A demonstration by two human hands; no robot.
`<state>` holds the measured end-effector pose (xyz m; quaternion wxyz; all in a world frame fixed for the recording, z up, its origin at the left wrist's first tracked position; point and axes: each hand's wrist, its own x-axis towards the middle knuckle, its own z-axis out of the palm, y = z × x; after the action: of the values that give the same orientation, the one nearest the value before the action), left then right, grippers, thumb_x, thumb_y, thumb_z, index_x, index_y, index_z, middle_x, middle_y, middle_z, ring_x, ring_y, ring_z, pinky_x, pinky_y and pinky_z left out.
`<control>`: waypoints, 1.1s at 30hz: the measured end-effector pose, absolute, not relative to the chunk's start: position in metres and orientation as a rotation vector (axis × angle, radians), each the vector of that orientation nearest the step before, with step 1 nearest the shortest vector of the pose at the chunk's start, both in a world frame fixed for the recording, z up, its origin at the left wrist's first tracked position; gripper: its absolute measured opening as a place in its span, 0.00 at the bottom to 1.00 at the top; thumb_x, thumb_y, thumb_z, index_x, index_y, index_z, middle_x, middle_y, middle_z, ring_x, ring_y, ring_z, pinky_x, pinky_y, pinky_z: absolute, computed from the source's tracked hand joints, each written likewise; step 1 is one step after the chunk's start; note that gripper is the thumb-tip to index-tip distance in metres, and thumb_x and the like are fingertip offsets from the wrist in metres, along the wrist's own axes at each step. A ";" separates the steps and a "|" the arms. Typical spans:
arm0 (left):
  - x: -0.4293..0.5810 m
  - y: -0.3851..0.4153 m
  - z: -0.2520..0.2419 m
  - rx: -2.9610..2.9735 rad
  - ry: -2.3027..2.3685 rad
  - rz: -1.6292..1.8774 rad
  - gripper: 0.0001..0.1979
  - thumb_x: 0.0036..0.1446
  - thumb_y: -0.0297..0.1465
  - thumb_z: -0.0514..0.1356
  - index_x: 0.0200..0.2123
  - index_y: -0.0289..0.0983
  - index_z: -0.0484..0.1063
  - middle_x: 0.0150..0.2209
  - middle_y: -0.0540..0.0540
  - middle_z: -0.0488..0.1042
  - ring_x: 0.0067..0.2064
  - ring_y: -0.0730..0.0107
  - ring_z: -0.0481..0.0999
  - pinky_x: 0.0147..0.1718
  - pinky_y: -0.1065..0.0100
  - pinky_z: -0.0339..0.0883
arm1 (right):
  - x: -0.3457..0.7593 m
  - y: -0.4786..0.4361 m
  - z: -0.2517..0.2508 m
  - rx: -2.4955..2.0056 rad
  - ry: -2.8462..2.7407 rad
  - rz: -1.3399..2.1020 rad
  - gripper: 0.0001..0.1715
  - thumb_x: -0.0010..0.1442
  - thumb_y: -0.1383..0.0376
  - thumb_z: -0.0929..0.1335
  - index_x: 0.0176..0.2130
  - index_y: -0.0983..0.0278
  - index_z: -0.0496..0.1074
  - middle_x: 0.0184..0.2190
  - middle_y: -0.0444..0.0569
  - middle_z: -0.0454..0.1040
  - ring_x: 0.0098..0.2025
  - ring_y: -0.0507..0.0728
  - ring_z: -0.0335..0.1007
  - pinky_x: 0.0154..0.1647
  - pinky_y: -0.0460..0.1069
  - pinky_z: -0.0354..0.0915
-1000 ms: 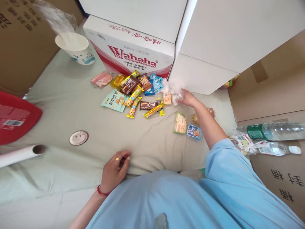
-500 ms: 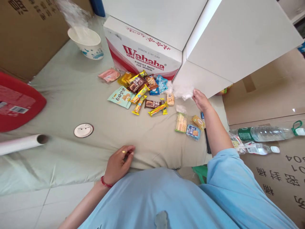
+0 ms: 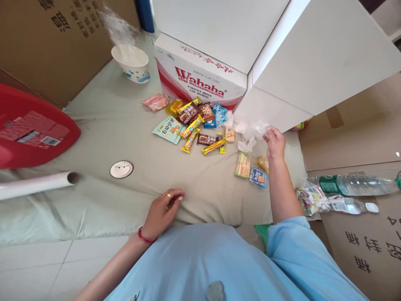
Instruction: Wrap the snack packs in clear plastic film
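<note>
Clear plastic is held at the front of the white cabinet [image 3: 277, 100]: a thin, crumpled bag [image 3: 250, 130] is pinched at its edge by the right hand [image 3: 276, 143], whose grip is narrow. Over the last second the hand has been carried away from the heap of snacks, and more of the bag is stretched out between them. By this, the bag appears to be drawn clear of the heap, though whether anything lies inside cannot be told. The bag is seen above the cracker packet [image 3: 243, 164] and the blue biscuit packet [image 3: 258, 178], and just right of the tan biscuit packet [image 3: 229, 134]. The left hand [image 3: 162, 215] is rested at the near edge of the cloth-covered counter [image 3: 150, 179], its fingers loosely curled, a small gap left beside the thumb and nothing seen held.
</note>
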<state>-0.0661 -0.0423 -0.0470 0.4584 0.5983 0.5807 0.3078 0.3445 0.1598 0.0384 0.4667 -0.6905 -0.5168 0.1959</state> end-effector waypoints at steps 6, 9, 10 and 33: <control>-0.037 -0.018 -0.016 0.853 1.138 0.938 0.27 0.61 0.56 0.59 0.49 0.39 0.74 0.51 0.38 0.78 0.51 0.55 0.78 0.42 0.58 0.78 | 0.245 0.066 0.041 -1.208 -0.817 1.073 0.18 0.54 0.48 0.76 0.36 0.55 0.72 0.30 0.42 0.72 0.27 0.50 0.66 0.25 0.45 0.66; -0.022 0.000 -0.007 0.507 0.862 0.946 0.32 0.59 0.60 0.58 0.57 0.45 0.69 0.62 0.39 0.72 0.58 0.52 0.76 0.46 0.52 0.79 | 0.188 0.020 0.017 -1.210 -0.622 1.627 0.21 0.48 0.51 0.80 0.33 0.59 0.73 0.22 0.39 0.67 0.19 0.47 0.55 0.17 0.43 0.55; -0.019 0.005 -0.007 0.433 0.792 0.903 0.33 0.58 0.60 0.60 0.57 0.46 0.69 0.61 0.40 0.73 0.55 0.52 0.77 0.46 0.50 0.79 | 0.176 0.010 0.009 -1.229 -0.584 1.723 0.22 0.47 0.51 0.80 0.32 0.60 0.73 0.20 0.38 0.66 0.18 0.46 0.53 0.16 0.42 0.52; -0.175 0.238 -0.001 1.361 2.039 1.134 0.08 0.58 0.29 0.62 0.41 0.34 0.73 0.48 0.40 0.77 0.43 0.65 0.77 0.52 0.59 0.67 | 0.226 -0.011 -0.051 -1.733 -1.581 0.837 0.09 0.65 0.53 0.67 0.38 0.50 0.76 0.33 0.49 0.78 0.37 0.67 0.75 0.41 0.63 0.72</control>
<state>-0.1745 0.2379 -0.0009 0.2184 0.4918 0.7367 0.4095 0.2257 -0.0111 -0.0513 0.3198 -0.6594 -0.6013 0.3184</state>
